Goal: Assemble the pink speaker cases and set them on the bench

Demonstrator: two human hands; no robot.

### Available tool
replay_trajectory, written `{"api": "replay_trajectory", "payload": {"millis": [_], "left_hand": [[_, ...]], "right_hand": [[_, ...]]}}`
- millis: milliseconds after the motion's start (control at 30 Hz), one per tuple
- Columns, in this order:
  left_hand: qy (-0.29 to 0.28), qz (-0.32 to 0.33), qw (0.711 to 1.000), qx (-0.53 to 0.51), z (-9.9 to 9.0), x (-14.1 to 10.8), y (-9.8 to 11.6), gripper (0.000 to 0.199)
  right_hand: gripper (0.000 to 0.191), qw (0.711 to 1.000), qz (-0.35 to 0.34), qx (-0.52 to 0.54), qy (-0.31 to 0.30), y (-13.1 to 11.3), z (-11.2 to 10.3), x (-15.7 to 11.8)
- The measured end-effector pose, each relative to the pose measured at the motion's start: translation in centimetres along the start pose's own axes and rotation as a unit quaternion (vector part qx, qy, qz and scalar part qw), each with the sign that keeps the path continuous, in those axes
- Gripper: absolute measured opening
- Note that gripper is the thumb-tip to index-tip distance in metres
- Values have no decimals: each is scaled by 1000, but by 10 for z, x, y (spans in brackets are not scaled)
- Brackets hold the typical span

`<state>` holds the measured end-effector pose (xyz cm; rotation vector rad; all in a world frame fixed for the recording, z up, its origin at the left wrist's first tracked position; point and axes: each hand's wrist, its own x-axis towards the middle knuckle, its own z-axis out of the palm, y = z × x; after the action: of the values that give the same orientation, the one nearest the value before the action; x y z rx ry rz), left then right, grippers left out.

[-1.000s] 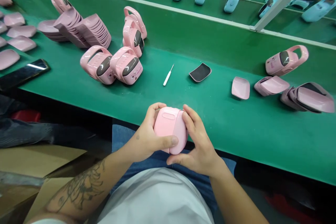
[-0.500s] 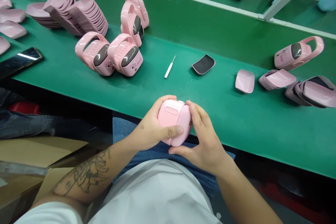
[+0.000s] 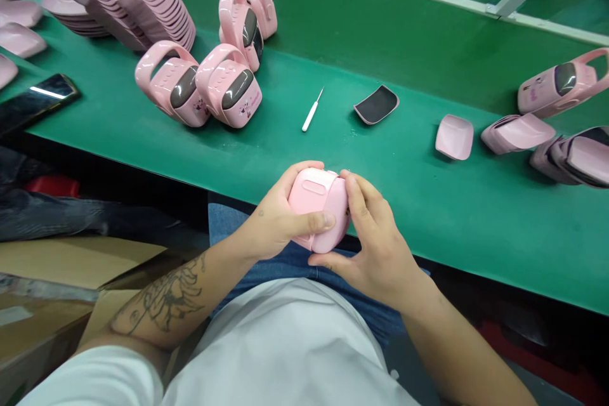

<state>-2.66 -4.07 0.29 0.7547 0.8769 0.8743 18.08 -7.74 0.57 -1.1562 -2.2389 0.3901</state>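
Note:
Just off the bench's front edge, a rounded pink plastic housing point(image 3: 309, 198) with a seam down its body is held over my lap. My left hand point(image 3: 280, 216) wraps around its left side, the thumb pressed across the seam. On the other side, my right hand point(image 3: 373, 235) grips the right shell piece, fingers at the top corner and thumb under the bottom. Beyond my hands lie a thin white-handled pick point(image 3: 311, 115) and a curved pink cover with a dark inner face point(image 3: 377, 105).
Several handled pink units point(image 3: 231, 89) stand at the left, near stacked pink shells point(image 3: 155, 9) and a phone point(image 3: 38, 101). To the right are a single pink shell point(image 3: 454, 137), shell stacks point(image 3: 518, 132) and another handled unit point(image 3: 547, 87). An open cardboard box point(image 3: 85, 260) sits lower left.
The view has shifted slightly, so bench items appear a little higher and the right-hand ones further right. Both hands keep nearly the same grip on the pink housing.

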Motion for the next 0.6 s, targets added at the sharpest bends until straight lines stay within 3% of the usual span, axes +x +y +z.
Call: {"api": "replay_trajectory", "payload": {"millis": [600], "left_hand": [[5, 58, 994, 90, 1, -5, -1, 75]], "right_hand": [[120, 1000, -1, 14, -11, -4, -1, 2]]}}
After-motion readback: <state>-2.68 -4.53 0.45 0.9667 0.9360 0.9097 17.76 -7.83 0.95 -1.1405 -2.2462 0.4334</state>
